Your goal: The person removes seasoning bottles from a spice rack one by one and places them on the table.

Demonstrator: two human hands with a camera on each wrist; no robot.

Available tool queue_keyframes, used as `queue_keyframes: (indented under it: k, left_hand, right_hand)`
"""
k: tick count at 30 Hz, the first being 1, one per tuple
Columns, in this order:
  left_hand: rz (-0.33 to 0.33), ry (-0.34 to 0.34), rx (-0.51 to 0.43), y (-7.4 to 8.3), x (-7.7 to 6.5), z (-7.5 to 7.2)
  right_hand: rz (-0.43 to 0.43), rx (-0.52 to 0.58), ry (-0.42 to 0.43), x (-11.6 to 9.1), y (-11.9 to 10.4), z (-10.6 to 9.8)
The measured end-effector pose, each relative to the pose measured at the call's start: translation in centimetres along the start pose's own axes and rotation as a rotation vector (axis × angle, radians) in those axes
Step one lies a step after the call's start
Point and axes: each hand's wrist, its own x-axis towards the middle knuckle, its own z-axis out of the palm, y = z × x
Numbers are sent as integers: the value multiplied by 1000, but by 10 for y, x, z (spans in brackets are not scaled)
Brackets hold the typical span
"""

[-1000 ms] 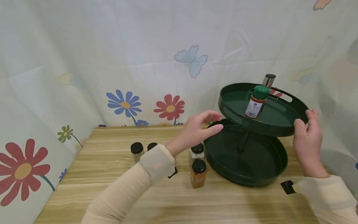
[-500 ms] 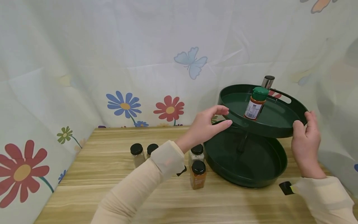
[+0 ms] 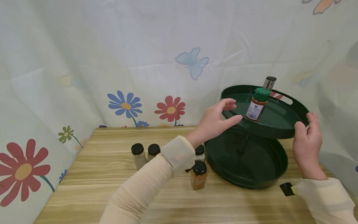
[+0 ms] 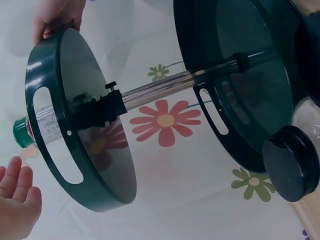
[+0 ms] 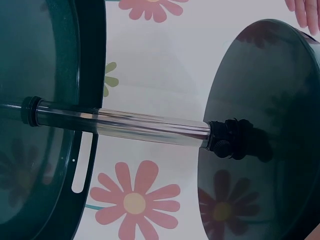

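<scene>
A dark green two-tier round tray stand has an upper tray (image 3: 282, 116) and a lower tray (image 3: 260, 168) joined by a metal pole (image 5: 150, 127). On the upper tray stands a spice bottle (image 3: 255, 109) with a green cap and white label. My right hand (image 3: 307, 146) grips the upper tray's right rim between thumb and fingers. At the left front of that tray is my left hand (image 3: 216, 121), thumb and fingers spread apart and holding nothing. The left wrist view shows its fingers (image 4: 22, 182) short of the green-capped bottle.
Left of the stand are a black-lidded jar of orange-brown spice (image 3: 199, 179) and a pale jar (image 3: 199, 152) partly behind the sleeve. Two more black-lidded jars (image 3: 139, 158) stand farther left on the wooden table (image 3: 92, 174). A flower-printed cloth (image 3: 156, 46) hangs behind.
My left hand has moved right, from beside the upper tray to its left front rim, closer to the green-capped bottle. The right hand stays on the rim; the jars have not moved.
</scene>
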Motion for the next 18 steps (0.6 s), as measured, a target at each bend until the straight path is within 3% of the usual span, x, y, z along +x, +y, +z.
queue_keyframes:
  k: [18]
  left_hand:
    - [-50, 4, 148, 12, 17, 13]
  right_hand:
    - [5, 1, 3, 0, 1, 0]
